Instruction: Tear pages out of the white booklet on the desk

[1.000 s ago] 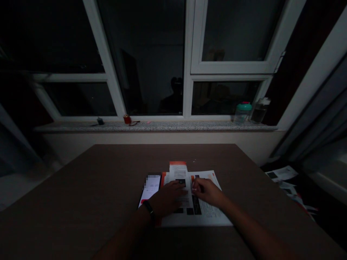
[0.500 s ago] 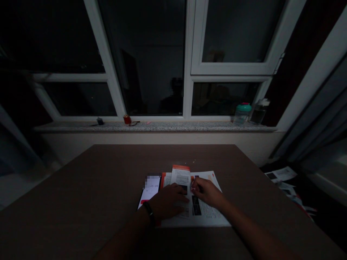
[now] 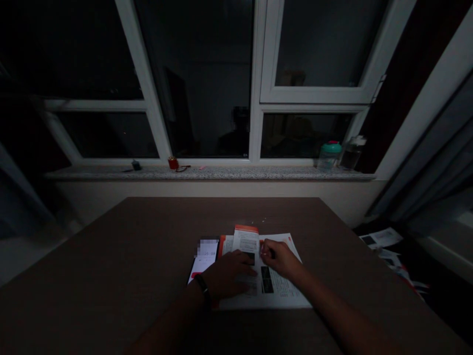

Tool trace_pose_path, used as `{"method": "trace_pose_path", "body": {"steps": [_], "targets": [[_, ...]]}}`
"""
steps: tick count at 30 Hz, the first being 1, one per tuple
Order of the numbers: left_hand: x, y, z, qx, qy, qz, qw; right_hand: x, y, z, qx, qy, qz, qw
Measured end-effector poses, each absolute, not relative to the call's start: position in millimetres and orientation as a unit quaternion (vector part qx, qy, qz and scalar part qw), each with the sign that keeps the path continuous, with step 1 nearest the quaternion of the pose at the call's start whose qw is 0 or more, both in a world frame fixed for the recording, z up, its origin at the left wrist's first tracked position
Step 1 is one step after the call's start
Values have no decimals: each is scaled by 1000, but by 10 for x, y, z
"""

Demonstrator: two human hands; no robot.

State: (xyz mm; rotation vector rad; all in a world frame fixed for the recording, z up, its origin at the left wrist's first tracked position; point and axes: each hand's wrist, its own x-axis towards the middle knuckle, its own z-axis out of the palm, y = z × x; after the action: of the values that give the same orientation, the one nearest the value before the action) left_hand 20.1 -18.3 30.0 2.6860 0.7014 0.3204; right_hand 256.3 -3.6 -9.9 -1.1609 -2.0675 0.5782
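An open printed book or magazine (image 3: 284,288) with orange edging lies on the brown table. On it rests a narrow printed strip of paper (image 3: 247,235) with an orange top end, which juts past the book's upper edge. My left hand (image 3: 231,273), a dark band at its wrist, lies over the strip with fingers spread. Beside the strip's right edge, my right hand (image 3: 279,257) is closed in a pinch. Something small and pale shows at its fingertips, too dark to name. A lit phone (image 3: 206,254) lies left of the book, partly behind my left hand.
Small pale scraps (image 3: 263,220) lie beyond the book on the table (image 3: 148,246). A granite sill (image 3: 229,172) bears a red can-like object (image 3: 173,163), a teal-lidded bottle (image 3: 330,155) and a clear bottle (image 3: 353,153). Papers (image 3: 382,239) lie beyond the table's right edge.
My right hand has shifted very slightly at the strip's right edge, still pinched. My left hand stays in place on the strip.
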Motion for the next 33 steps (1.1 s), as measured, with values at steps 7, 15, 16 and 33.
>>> {"method": "trace_pose_path", "body": {"steps": [7,15,16,33], "targets": [[202,-177,271,944,249,122,177,2573,-116,-101,-397,-824,272,299],[198,-179,299,945,244,124,181,2556,-126,-107,-407,-812,284,308],[194,-179,294,944,245,126,180,2566,-111,-106,-410,-810,278,314],[225,-210,356,947,245,107,176,2614,-30,-193,-423,-789,264,360]]}}
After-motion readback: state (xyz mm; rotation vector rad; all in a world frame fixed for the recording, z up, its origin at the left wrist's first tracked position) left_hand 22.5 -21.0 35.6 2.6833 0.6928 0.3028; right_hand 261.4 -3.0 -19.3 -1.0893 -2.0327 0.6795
